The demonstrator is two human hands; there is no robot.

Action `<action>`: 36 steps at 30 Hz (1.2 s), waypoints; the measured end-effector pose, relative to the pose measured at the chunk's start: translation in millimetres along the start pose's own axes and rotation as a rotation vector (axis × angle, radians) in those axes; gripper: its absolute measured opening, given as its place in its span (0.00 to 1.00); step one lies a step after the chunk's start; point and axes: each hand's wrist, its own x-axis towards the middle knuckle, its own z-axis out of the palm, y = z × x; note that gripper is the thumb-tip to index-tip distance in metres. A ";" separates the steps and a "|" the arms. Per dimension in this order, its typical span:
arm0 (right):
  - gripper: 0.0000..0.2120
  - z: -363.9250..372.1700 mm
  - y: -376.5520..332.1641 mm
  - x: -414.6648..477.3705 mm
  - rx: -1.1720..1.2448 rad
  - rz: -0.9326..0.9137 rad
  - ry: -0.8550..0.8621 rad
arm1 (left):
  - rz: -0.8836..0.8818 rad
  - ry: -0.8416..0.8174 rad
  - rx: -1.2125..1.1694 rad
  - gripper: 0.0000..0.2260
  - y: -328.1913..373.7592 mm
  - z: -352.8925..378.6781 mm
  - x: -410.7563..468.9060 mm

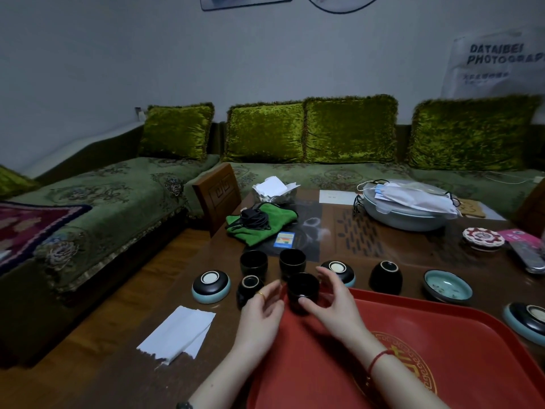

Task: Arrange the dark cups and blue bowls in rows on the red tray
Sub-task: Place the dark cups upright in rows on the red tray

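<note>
A red tray (442,329) lies on the wooden table at the lower right. One upright dark cup (302,286) stands on its far left corner, between my hands. My left hand (261,309) is just left of that cup with fingers apart. My right hand (333,299) curves around the cup's right side, its thumb at the base and fingers spread. Two upright dark cups (253,261) (292,259) and two upturned ones (250,286) (385,277) stand on the table. Blue bowls lie upside down (211,286) (339,270) (528,320); one is upright (448,286).
A white paper sheet (177,335) lies at the table's left edge. Behind the cups are a green cloth with black cables (259,222), a blue card (284,240) and a large basin holding face masks (407,211). A chair back (218,196) and a green sofa stand beyond.
</note>
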 end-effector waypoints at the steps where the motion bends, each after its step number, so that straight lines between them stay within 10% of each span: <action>1: 0.30 -1.9 -5.1 0.9 -0.046 -0.052 0.020 | 0.037 0.041 0.006 0.18 3.0 -6.4 1.5; 14: 0.31 51.9 -37.4 4.6 0.002 -0.120 -0.156 | 0.016 0.035 0.372 0.28 -16.6 -73.2 23.8; 36: 0.28 81.7 -21.8 3.3 0.034 -0.030 -0.199 | 0.050 -0.065 0.253 0.22 -36.1 -61.5 32.0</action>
